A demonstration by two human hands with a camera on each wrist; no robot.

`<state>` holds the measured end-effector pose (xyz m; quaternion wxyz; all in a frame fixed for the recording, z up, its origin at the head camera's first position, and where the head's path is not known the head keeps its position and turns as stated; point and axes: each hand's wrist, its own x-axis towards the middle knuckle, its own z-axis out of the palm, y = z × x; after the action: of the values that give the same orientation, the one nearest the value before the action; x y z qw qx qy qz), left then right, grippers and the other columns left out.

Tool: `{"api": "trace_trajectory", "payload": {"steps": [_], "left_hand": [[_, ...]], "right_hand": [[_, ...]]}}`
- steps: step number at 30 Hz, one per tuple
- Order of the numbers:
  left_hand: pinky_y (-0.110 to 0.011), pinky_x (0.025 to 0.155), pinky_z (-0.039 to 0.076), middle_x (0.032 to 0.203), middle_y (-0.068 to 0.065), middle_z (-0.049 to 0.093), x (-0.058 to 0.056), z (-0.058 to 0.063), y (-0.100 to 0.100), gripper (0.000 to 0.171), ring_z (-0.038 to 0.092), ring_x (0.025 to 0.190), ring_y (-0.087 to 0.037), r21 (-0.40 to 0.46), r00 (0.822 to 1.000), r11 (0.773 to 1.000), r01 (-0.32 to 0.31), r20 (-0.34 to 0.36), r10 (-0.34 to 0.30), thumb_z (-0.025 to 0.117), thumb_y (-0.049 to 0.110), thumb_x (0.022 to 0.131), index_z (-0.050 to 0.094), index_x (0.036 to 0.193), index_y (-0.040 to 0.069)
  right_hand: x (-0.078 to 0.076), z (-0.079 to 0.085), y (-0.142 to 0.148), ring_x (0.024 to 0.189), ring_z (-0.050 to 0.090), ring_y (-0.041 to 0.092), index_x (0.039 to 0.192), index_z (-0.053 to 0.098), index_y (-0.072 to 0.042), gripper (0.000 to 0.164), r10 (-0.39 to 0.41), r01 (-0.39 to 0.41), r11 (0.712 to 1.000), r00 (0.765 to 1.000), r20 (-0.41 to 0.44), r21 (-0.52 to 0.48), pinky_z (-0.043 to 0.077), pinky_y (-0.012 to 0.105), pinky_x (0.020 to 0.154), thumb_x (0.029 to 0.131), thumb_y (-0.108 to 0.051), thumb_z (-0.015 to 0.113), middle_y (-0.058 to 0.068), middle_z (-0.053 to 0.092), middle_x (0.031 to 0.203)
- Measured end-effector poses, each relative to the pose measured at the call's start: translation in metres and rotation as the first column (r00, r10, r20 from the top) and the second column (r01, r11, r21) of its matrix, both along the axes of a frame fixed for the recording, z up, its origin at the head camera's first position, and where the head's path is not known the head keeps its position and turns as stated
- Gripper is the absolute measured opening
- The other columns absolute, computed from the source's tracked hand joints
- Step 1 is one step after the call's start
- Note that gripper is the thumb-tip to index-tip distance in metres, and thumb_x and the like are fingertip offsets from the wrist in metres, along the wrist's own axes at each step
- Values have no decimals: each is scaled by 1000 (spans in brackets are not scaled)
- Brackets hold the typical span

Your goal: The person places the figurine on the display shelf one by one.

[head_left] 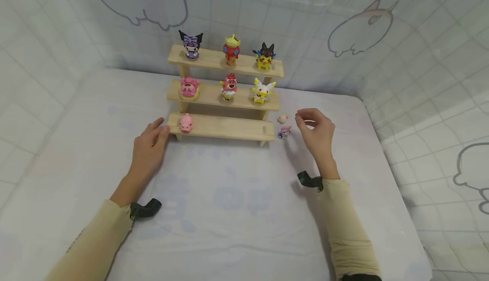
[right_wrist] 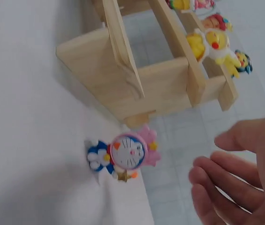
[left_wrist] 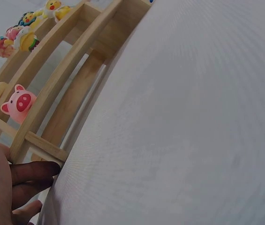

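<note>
At the left end of a three-tier wooden display stand (head_left: 225,127), my left hand (head_left: 148,148) rests with its fingers against the lowest tier's end. A pink pig figurine (head_left: 186,123) sits on that tier, close to this hand. My right hand (head_left: 316,130) hovers right of the stand, fingers loosely curved and holding nothing. Between it and the stand, a blue-and-white cat figurine in a pink hood (right_wrist: 129,151) stands on the table. Behind that is a small whitish figurine with orange bits (head_left: 282,119), mostly hidden in the right wrist view.
The top tier bears a purple-and-black figurine (head_left: 191,46), a red-and-yellow one (head_left: 231,51) and a black-hooded yellow one (head_left: 264,57). On the middle tier are a pink bear (head_left: 189,88), a red-hatted bear (head_left: 229,87) and a white-hooded yellow figurine (head_left: 261,92). A white cloth covers the table (head_left: 229,213).
</note>
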<state>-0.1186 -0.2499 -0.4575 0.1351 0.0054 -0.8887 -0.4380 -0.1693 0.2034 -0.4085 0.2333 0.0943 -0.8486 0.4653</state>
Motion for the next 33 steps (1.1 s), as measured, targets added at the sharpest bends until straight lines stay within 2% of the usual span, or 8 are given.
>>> {"api": "trace_trajectory", "payload": {"steps": [2, 4, 8, 12, 18, 21, 26, 33], "left_hand": [[-62, 125, 31, 158, -21, 51, -1, 1, 0, 55, 41, 152, -43, 3, 1000, 1000, -2, -5, 2, 49, 39, 112, 67, 133, -9], [-61, 125, 31, 158, -20, 51, -1, 2, -1, 56, 41, 152, -42, 3, 1000, 1000, -5, -7, 5, 49, 40, 112, 67, 133, -9], [-60, 126, 30, 160, -19, 50, -2, 3, -3, 60, 39, 154, -41, 16, 1000, 1000, -5, 1, 5, 48, 43, 112, 66, 134, -10], [-62, 126, 28, 161, -18, 48, -1, 2, -1, 60, 36, 155, -41, 31, 1000, 1000, 1, 28, -2, 47, 43, 112, 65, 136, -10], [-63, 125, 29, 162, -19, 48, 0, 0, 0, 59, 37, 155, -42, 11, 1000, 1000, 11, 28, -11, 47, 41, 113, 63, 138, -10], [-63, 125, 29, 162, -18, 48, -1, -1, 1, 60, 37, 154, -43, -5, 999, 1000, 9, 33, -9, 46, 42, 113, 62, 139, -9], [-64, 126, 27, 161, -20, 48, 0, -1, 1, 58, 36, 154, -45, -8, 1000, 1000, 5, 29, -5, 47, 40, 113, 63, 138, -9], [-62, 126, 28, 161, -20, 48, 0, 1, 1, 59, 37, 154, -43, -5, 1000, 1000, -3, 28, 4, 46, 41, 113, 63, 138, -9]], "right_hand": [[-2, -1, 4, 98, 75, 19, 112, 78, -6, 16, 4, -4, 1000, 999, 45, 1, 63, 35, 88, 97, -13, 75, 8, 80, 107], [-5, -3, 5, 100, 74, 18, 112, 78, -6, 18, 48, -47, 999, 995, 93, -12, 62, 32, 90, 97, -15, 76, 8, 79, 109], [-11, -9, 4, 104, 73, 19, 114, 78, -5, 22, 128, -124, 992, 979, 157, -34, 61, 36, 95, 97, -18, 77, 8, 78, 114], [-12, -15, 5, 108, 73, 25, 116, 77, -2, 26, 156, -150, 988, 966, 205, -42, 60, 41, 98, 97, -19, 77, 11, 77, 117], [-7, -16, 8, 110, 70, 36, 118, 76, 1, 24, 162, -159, 987, 954, 251, -30, 58, 54, 99, 95, -4, 71, 20, 75, 118], [-5, -11, 10, 113, 68, 39, 120, 74, 3, 27, 184, -179, 983, 940, 288, -44, 56, 56, 100, 93, 3, 67, 23, 74, 120], [-5, -12, 9, 117, 66, 37, 124, 72, 5, 30, 260, -255, 965, 907, 331, -61, 57, 49, 100, 95, 3, 66, 22, 72, 127], [-12, -27, 10, 112, 64, 24, 121, 76, -7, 27, 240, -239, 970, 913, 330, -45, 57, 37, 97, 94, -4, 69, 12, 73, 125]]}}
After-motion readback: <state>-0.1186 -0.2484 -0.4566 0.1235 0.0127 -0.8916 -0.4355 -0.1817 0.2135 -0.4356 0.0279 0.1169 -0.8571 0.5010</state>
